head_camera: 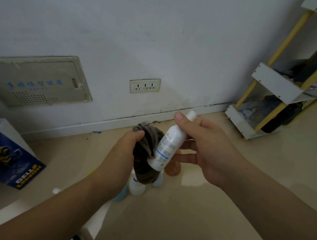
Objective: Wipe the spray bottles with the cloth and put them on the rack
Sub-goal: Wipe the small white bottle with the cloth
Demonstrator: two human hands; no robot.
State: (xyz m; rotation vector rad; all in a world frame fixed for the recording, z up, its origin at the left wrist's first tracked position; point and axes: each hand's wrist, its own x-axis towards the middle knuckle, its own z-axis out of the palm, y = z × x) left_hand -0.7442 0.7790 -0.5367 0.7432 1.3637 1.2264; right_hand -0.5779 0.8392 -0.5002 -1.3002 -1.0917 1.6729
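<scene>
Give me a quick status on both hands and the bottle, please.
Left hand grips grey cloth against white bottle. Right hand holds that bottle, tilted, mid-air. More bottles on floor below; rack off to the right.

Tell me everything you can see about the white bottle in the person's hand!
The white bottle looks like smooth plastic, with a white cap and a label of tiny print and a blue band. It is tilted, cap up toward the wall. The right hand grips it, thumb near the cap. The dark grey cloth, bunched in the left hand, touches its lower side. It hangs above the floor.
</scene>
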